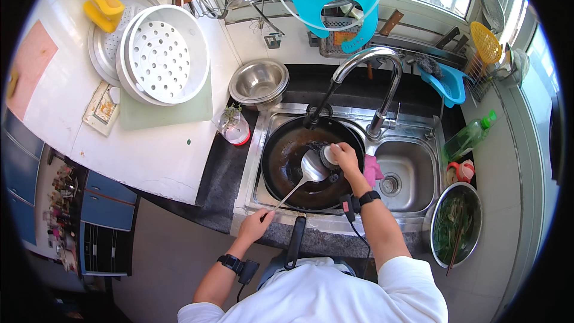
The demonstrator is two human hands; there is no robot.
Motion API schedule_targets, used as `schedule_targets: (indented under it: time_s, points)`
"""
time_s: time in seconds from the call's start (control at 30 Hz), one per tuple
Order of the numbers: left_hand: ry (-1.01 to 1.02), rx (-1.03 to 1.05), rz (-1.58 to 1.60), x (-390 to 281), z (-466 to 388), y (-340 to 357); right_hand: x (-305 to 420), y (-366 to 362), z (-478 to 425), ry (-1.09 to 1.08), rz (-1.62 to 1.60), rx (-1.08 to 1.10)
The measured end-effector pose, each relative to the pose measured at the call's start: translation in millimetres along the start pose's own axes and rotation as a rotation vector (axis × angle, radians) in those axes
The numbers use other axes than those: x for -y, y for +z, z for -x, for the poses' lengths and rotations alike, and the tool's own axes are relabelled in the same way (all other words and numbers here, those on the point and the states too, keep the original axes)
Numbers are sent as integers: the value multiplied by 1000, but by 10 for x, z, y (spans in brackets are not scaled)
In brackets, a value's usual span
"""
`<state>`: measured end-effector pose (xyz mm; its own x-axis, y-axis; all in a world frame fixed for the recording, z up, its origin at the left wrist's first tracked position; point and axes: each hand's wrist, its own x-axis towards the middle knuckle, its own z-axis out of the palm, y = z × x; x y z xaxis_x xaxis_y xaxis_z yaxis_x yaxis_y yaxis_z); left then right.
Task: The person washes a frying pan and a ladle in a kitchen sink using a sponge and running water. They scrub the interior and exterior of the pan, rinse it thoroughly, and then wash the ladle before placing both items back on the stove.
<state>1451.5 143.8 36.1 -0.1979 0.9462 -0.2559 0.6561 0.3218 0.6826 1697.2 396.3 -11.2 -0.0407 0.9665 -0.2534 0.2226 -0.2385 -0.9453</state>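
Observation:
My left hand (254,225) grips the thin handle of a metal wok turner (315,167) near the sink's front edge. The turner's blade is over a dark wok (280,177), which sits in the left sink basin with brownish wet residue inside. Within my right hand (346,157) is a round scrubber (329,155) with a pale back and dark mesh, held at the turner's blade. My fingers partly cover the scrubber. The wok's black handle (295,238) points towards my body.
A chrome faucet (384,121) arches over the wok. Pink cloth (372,169) lies beside the right basin (412,179). To the right are a green bottle (464,139) and a steel bowl of greens (476,229). Leftward stand a jar (234,129), nested steel bowls (260,83) and white perforated steamers (162,60).

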Motion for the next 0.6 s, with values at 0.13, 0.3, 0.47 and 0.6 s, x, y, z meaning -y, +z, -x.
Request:
schedule_targets:
  time_s: [0.13, 0.3, 0.47, 0.6]
  points:
    - [-21, 13, -50, 167, -88, 33, 160, 229, 359, -61, -148, 108]
    - [-12, 41, -150, -25, -46, -35, 247, 319, 158, -156, 37, 43]
    - [22, -44, -51, 123, 36, -89, -96, 17, 73, 19, -116, 17]
    - [-25, -27, -65, 153, -129, -66, 65, 251, 309, -118, -41, 77]
